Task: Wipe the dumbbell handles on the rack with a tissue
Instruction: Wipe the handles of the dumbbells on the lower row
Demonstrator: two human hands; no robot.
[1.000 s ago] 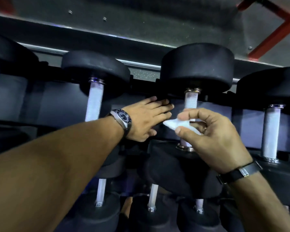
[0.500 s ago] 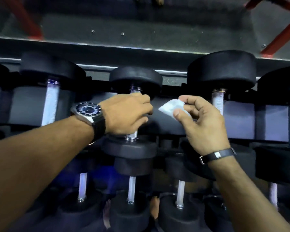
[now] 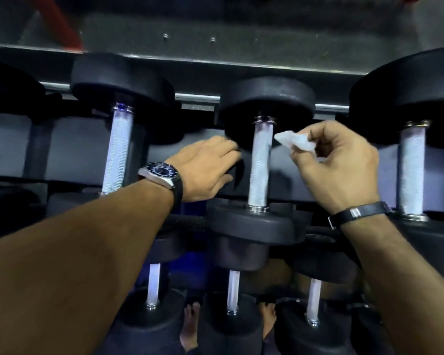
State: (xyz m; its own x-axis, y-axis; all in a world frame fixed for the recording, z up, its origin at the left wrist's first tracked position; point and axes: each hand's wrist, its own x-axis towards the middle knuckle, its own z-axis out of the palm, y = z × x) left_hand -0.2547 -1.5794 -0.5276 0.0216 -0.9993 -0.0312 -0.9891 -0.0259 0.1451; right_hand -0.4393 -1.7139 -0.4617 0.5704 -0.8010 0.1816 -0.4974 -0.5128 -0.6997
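Crumpled white tissue [image 3: 294,142] is pinched in right hand [image 3: 336,165] beside knurled steel dumbbell handle [image 3: 260,165]; left hand [image 3: 205,169] lies open w/ straight fingers. Tissue should be wrapped fully round, stroked collar to collar

Right hand [image 3: 338,165] pinches a tissue [image 3: 294,142] just beside the middle dumbbell handle [image 3: 260,162]; left hand [image 3: 205,167] reaches alongside.
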